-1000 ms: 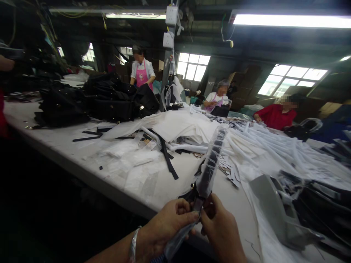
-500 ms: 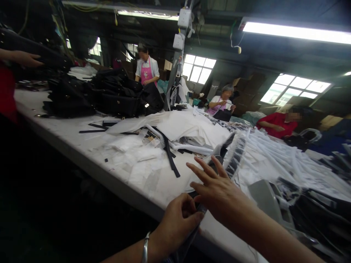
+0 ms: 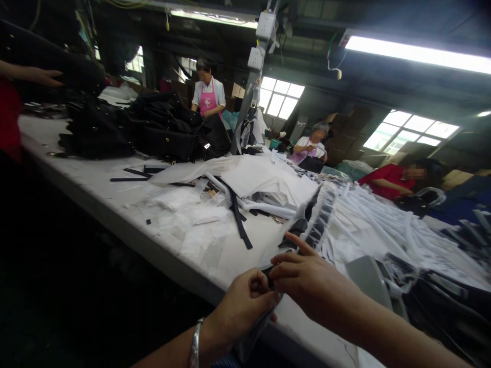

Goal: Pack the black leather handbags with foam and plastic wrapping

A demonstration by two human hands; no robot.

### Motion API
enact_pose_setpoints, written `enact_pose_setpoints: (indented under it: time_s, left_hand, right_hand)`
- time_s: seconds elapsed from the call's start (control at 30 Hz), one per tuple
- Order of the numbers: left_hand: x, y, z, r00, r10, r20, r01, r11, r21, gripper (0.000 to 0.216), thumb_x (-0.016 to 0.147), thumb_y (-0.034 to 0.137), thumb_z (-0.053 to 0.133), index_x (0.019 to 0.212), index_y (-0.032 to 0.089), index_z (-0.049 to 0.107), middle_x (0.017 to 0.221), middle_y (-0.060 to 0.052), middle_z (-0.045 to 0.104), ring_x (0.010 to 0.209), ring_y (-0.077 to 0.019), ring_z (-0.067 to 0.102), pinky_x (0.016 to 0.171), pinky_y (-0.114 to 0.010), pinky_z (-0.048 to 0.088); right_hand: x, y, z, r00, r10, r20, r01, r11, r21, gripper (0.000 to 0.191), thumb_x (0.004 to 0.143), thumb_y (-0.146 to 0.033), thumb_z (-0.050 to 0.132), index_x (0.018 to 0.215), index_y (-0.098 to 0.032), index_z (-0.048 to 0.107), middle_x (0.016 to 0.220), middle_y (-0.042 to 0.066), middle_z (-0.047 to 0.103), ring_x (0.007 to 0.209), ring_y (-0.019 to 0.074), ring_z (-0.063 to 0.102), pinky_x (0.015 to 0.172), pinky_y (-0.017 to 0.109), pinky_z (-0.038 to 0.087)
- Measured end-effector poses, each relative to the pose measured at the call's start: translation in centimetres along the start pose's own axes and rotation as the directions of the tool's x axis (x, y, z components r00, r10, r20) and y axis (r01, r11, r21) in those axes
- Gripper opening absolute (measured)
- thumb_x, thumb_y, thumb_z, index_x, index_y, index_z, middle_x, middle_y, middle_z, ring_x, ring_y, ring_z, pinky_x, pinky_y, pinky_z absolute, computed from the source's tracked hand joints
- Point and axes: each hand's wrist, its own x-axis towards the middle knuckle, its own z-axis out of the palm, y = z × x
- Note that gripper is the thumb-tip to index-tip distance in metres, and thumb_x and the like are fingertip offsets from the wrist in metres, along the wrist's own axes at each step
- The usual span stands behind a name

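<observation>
My left hand (image 3: 245,304) is closed in a pinch on a dark strap-like piece in clear plastic film (image 3: 255,332) at the table's near edge. My right hand (image 3: 314,276) lies just to the right of it, one finger stretched out and the others bent down onto the same piece by my left fingertips. Beyond my fingers the piece seems to run on to a curled black part (image 3: 297,226). Beside that is a long black strip wrapped in crinkled clear film (image 3: 324,212). My palms hide much of the held piece.
White sheets (image 3: 261,176), film scraps and black strips (image 3: 240,225) cover the table (image 3: 126,204). Black bags (image 3: 172,135) are heaped at the far left, near a co-worker's hand (image 3: 44,76). A grey device (image 3: 370,281) stands right of my arm. Other people sit or stand behind.
My right hand has come down, its spread fingers now bent onto the strap piece beside my left hand. My left hand keeps its pinch, shifted slightly left.
</observation>
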Motion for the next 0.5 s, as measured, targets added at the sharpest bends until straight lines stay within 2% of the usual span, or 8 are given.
enact_pose_setpoints:
  time_s: [0.17,0.3,0.43,0.5]
  left_hand:
    - [0.0,0.2,-0.2,1.000,-0.028,0.013,0.028,0.999,-0.024,0.043,0.075,0.043,0.078,0.076,0.020,0.042,0.064,0.006,0.053,0.053,-0.0089,0.057,0.049,-0.018,0.038]
    - [0.0,-0.1,0.2,0.996,-0.085,0.038,0.086,0.996,-0.006,0.043,0.075,0.045,0.078,0.077,0.020,0.042,0.065,0.006,0.052,0.054,-0.0092,0.057,0.048,-0.017,0.036]
    - [0.2,-0.4,0.7,0.995,-0.096,0.040,0.093,0.994,0.056,0.042,0.076,0.050,0.076,0.082,0.019,0.049,0.067,0.005,0.054,0.056,-0.0103,0.057,0.049,-0.018,0.038]
    - [0.3,-0.5,0.4,0.996,-0.082,0.043,0.076,0.989,0.126,0.042,0.076,0.051,0.075,0.089,0.018,0.054,0.070,0.003,0.058,0.060,-0.0116,0.059,0.053,-0.020,0.041]
  right_hand:
    - [-2.9,0.1,1.2,0.980,-0.130,-0.150,0.103,0.978,-0.179,0.024,0.095,-0.012,0.052,0.109,-0.021,0.069,0.112,-0.001,0.074,0.127,0.0186,0.054,0.125,0.047,0.003]
    - [-4.4,-0.2,1.7,0.913,-0.240,-0.330,0.126,0.935,-0.331,0.030,0.096,-0.007,0.044,0.114,-0.011,0.067,0.113,0.006,0.074,0.119,0.0154,0.061,0.124,0.039,0.016]
    - [-5.3,-0.8,2.0,0.853,-0.209,-0.478,0.056,0.948,-0.314,0.028,0.094,-0.007,0.045,0.108,-0.012,0.070,0.107,0.006,0.076,0.110,0.0128,0.067,0.122,0.032,0.022]
    - [-6.4,-0.8,2.4,0.853,-0.166,-0.495,0.017,0.956,-0.291,0.026,0.093,-0.008,0.049,0.107,-0.016,0.070,0.106,0.003,0.077,0.109,0.0127,0.067,0.122,0.031,0.023]
